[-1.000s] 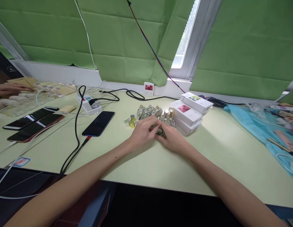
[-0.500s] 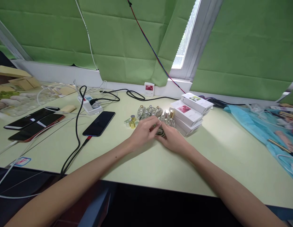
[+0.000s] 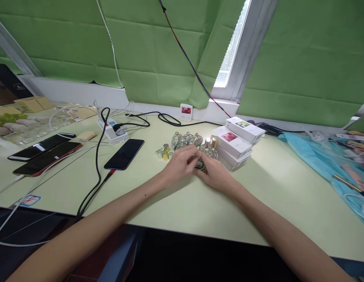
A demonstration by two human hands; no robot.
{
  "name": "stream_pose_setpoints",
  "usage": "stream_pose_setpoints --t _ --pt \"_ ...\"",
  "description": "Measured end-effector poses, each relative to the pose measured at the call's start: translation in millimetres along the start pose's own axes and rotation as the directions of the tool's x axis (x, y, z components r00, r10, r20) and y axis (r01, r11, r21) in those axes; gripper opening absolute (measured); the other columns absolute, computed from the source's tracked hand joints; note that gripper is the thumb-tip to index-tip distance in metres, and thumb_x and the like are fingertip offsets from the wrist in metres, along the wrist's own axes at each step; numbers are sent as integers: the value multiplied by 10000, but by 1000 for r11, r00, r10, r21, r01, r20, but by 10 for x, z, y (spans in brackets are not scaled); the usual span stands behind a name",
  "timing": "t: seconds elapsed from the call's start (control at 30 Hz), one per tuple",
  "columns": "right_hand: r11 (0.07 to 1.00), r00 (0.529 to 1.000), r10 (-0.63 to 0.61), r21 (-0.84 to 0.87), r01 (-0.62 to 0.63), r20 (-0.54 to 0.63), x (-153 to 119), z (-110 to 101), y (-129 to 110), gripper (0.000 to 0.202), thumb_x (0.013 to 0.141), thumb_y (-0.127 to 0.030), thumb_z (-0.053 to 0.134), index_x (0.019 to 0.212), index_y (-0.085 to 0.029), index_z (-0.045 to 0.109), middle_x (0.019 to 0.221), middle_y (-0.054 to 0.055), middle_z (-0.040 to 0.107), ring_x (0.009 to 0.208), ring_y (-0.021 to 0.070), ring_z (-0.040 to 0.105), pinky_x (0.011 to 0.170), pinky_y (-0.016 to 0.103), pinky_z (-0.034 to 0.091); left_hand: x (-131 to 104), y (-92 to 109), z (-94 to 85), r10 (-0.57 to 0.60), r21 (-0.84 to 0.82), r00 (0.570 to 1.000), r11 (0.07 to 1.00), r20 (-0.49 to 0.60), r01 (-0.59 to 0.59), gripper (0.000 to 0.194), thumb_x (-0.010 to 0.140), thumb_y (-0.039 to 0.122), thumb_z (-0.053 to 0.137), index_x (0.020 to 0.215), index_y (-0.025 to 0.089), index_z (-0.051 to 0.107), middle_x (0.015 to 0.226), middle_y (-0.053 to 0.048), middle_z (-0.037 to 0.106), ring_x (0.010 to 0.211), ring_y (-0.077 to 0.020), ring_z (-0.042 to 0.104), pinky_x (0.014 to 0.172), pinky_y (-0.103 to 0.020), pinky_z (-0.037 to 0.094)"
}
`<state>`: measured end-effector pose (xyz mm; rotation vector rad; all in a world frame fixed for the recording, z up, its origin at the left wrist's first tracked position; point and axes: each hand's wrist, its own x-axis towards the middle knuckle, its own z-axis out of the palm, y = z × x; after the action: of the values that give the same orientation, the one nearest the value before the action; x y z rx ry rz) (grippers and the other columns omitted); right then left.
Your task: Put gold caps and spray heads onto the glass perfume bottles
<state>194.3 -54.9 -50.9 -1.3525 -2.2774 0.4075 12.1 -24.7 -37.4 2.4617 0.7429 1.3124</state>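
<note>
Fingertips together, my left hand (image 3: 182,162) and my right hand (image 3: 213,170) meet over the table (image 3: 176,203). A glass bottle (image 3: 200,165) shows between them, with my right fingers wrapped round it. My left fingers are pinched near its top; what they grip is too small to make out. Just behind the hands stand several glass bottles (image 3: 176,140) without caps. Two bottles with shiny caps (image 3: 214,143) are beside my right hand. Several small gold and silver caps (image 3: 165,156) lie left of my left hand.
Stacked white boxes (image 3: 233,144) are right of the bottles; one small box (image 3: 186,112) leans at the back. Phones (image 3: 125,154), cables and a power strip (image 3: 111,131) lie left, beyond them an egg tray (image 3: 38,129). A blue cloth (image 3: 311,156) with small items covers the right side.
The view has shifted slightly, so the scene sits a little further right and lower. Both hands hold nearly the same pose over the bottle.
</note>
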Motion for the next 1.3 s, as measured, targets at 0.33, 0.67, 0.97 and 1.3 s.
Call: stream_pose_setpoints --t 0.33,0.67,0.97,1.3 --pt "1000 1000 -16 -11 16 -7 9 20 29 301 1000 -307 600 1249 -210 463 1115 100 690 938 276 668 755 343 461 -3 13 37 -75 -26 996 997 -55 73 184 967 161 560 785 187 557 749 -1 595 662 -123 516 573 -244 418" --pt "1000 1000 -27 -7 27 -12 2 23 40 296 1011 -333 583 1252 -205 469 1125 106 690 941 271 668 760 346 461 14 9 15 -64 -53 998 997 -27 62 178 970 175 563 792 186 559 767 -6 606 674 -125 528 582 -247 427" --pt "1000 1000 -22 -11 22 -10 5 25 39 299 1009 -335 587 1250 -201 474 1113 107 694 940 276 671 756 349 470 -6 17 22 -21 -5 999 1000 -25 21 229 983 166 521 756 186 547 774 -24 612 705 -139 545 584 -251 438" --pt "1000 1000 -25 16 25 -8 -2 16 29 331 1015 -328 587 1294 -204 460 1133 100 699 955 273 676 782 358 479 -26 1 38 -125 -46 990 991 -63 122 143 981 226 590 857 181 646 795 -15 668 656 -118 562 577 -240 454"
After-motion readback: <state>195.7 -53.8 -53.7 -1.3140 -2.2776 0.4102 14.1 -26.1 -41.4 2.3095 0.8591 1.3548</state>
